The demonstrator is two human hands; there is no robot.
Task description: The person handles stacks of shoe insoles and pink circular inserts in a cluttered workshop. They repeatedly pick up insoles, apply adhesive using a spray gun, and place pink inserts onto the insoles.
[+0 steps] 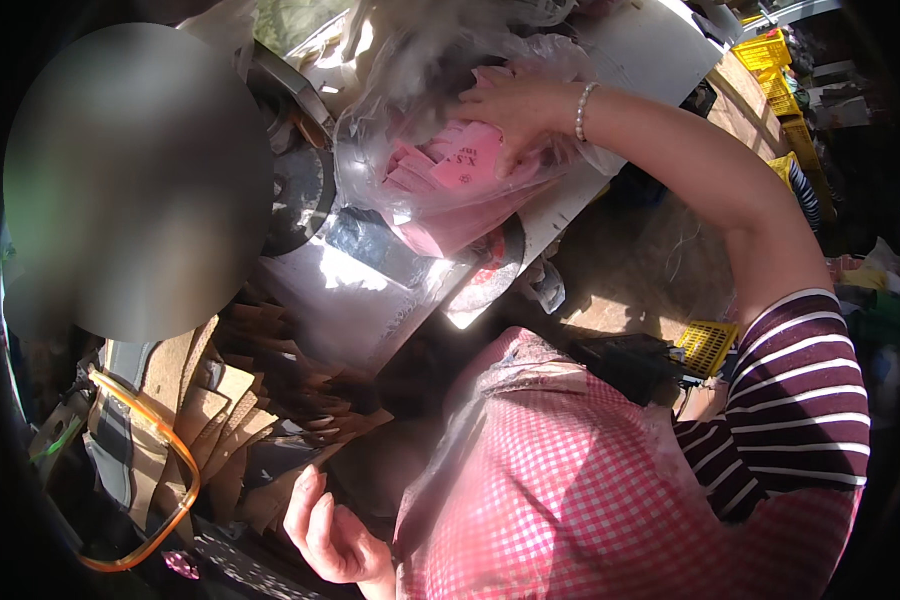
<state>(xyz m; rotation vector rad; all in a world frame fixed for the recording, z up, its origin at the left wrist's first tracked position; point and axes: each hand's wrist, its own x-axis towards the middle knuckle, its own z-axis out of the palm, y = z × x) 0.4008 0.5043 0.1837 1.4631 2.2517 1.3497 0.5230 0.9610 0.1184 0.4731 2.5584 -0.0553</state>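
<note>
My right hand point(514, 112) reaches into a clear plastic bag point(390, 97) of pink printed pieces point(469, 157), its fingers and thumb around some of them. The pieces bear dark writing; what they are made of I cannot tell. The bag sits on a pale worktable point(630, 56). My left hand point(337, 532) is low in front of the pink gingham apron point(547, 450), palm up with the fingers loosely curled and nothing visible in it. Left of it lie several brown and dark cut pieces point(217, 409), stacked and overlapping.
An orange band or tube point(184, 457) curves beside the cut pieces. Dark round metal machine parts point(296, 195) stand left of the bag. A large blurred patch hides the upper left. Yellow plastic crates point(763, 52) line the upper right; another yellow crate point(706, 347) is near my right sleeve.
</note>
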